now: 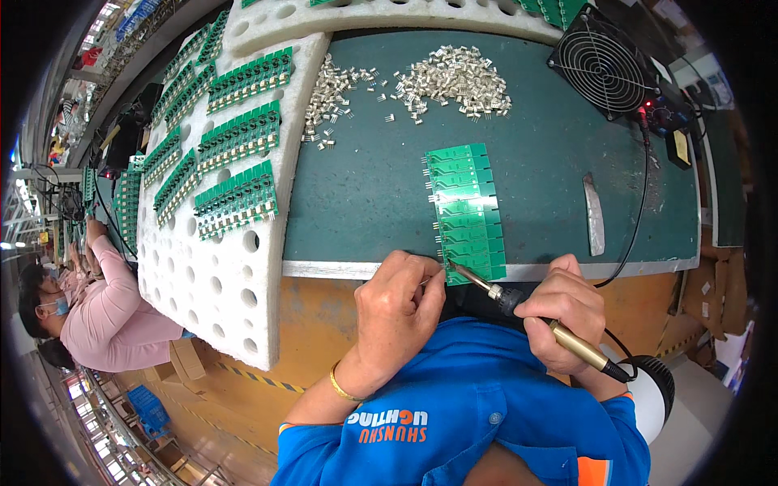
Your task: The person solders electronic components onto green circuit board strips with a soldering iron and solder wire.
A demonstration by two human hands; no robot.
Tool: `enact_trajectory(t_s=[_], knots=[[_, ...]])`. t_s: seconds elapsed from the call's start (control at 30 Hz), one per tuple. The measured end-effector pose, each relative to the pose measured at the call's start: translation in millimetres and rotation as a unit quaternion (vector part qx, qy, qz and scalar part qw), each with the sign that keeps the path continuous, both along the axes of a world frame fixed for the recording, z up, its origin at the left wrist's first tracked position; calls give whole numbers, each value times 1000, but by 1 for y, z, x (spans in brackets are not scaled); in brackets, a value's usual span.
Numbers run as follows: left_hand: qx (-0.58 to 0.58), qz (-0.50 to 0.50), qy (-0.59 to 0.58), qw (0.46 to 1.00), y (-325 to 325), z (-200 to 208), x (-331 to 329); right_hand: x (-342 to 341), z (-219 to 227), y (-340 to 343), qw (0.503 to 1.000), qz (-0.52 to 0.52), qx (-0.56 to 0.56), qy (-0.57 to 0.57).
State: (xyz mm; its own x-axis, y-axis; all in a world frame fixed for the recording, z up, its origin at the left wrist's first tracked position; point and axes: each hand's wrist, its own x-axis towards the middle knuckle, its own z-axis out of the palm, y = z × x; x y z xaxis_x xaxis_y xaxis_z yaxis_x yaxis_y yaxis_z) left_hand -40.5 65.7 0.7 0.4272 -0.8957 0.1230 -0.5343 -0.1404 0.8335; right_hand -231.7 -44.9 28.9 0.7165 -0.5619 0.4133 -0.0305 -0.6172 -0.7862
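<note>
A green circuit board panel (463,212) lies on the bench in front of me, its near end at the bench's front edge. Small pins stick out along its left side. My right hand (567,312) grips a soldering iron (579,343) with a gold-coloured handle. The iron's tip meets the panel's near left corner. My left hand (399,301) is closed in a pinch beside that corner, on what looks like thin solder wire; the fingers hide most of it.
Loose small connectors (458,81) lie in piles at the back. White foam trays (267,251) with populated green boards stand left. A black fan (604,65) sits back right, near a metal strip (594,215). Far left, a person in pink (117,312) works.
</note>
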Motion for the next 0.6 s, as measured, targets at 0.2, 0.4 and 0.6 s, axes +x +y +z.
enact_trajectory(t_s=[0.2,0.4,0.6], knots=[[0,2,-5,1000,-1,0,-1,0,0,1,1000,0,-9,2],[-15,25,-4,1000,4,-1,3,-6,0,1,1000,-16,-19,-7],[-13,33,-6,999,10,-2,3,-9,-1,2,1000,-15,-16,-18]])
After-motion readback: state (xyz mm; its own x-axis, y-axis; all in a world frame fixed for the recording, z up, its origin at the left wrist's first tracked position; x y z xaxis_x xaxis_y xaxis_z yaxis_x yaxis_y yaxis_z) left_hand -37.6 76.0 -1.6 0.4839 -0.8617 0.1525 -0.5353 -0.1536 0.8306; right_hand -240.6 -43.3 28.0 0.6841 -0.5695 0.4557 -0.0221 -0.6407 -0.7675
